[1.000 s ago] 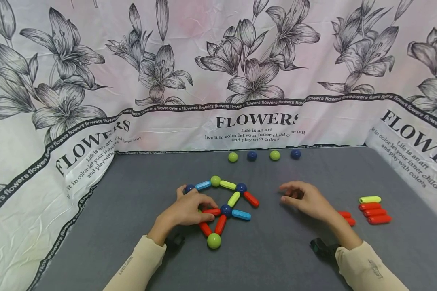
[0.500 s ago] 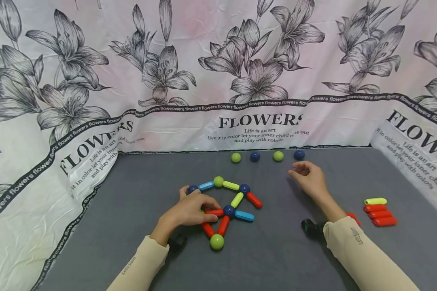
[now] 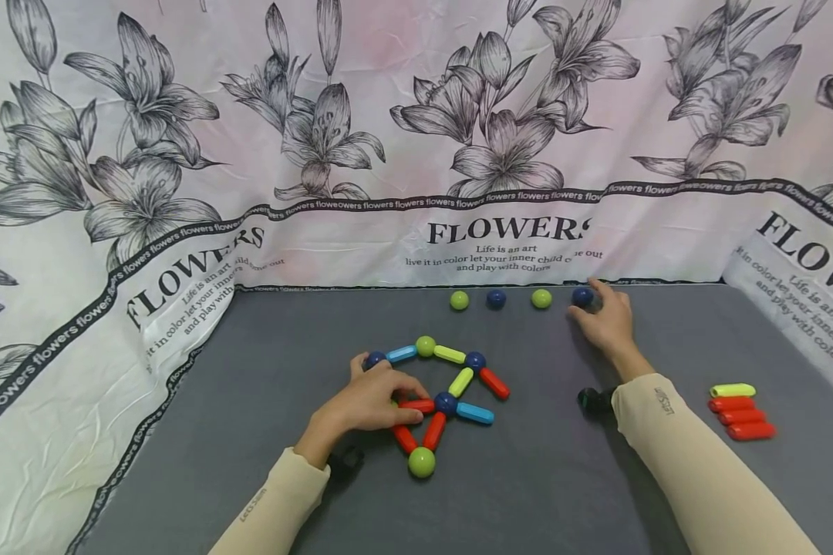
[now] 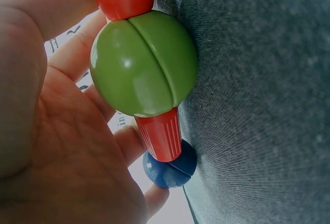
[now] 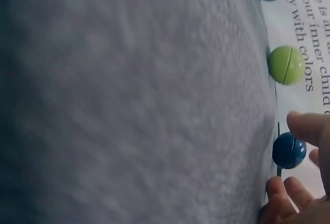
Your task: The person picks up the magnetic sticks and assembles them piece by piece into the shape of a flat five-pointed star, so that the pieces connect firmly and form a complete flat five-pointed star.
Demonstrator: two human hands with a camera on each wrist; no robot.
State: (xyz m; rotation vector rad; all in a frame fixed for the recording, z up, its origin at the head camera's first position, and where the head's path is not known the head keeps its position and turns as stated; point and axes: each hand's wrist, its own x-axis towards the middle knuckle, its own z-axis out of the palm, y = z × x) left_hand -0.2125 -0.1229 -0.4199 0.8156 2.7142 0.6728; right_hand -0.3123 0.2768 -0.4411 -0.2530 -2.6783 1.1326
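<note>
On the grey table a figure of coloured rods and balls lies flat. My left hand [image 3: 378, 395] lies over its left side, thumb and a finger at a red rod [image 3: 416, 405] that joins a blue ball [image 3: 446, 403]. Beneath the palm, the left wrist view shows a green ball [image 4: 144, 64] with a red rod [image 4: 160, 133] leading to another blue ball [image 4: 170, 164]; fingers curve along these. At the back, my right hand [image 3: 609, 317] has thumb and fingers spread on both sides of a loose blue ball [image 5: 289, 150], with a gap showing round it.
Left of that loose ball stand a green ball [image 3: 541, 298], a blue ball [image 3: 496, 299] and a green ball [image 3: 460, 300] in a row. A yellow rod [image 3: 732, 390] and several red rods [image 3: 743, 417] lie at the right. A flower-printed cloth [image 3: 333, 247] hangs behind.
My right hand has moved from mid-table, right of the figure, to the loose blue ball at the back. The left hand keeps its place on the figure; the view has shifted slightly.
</note>
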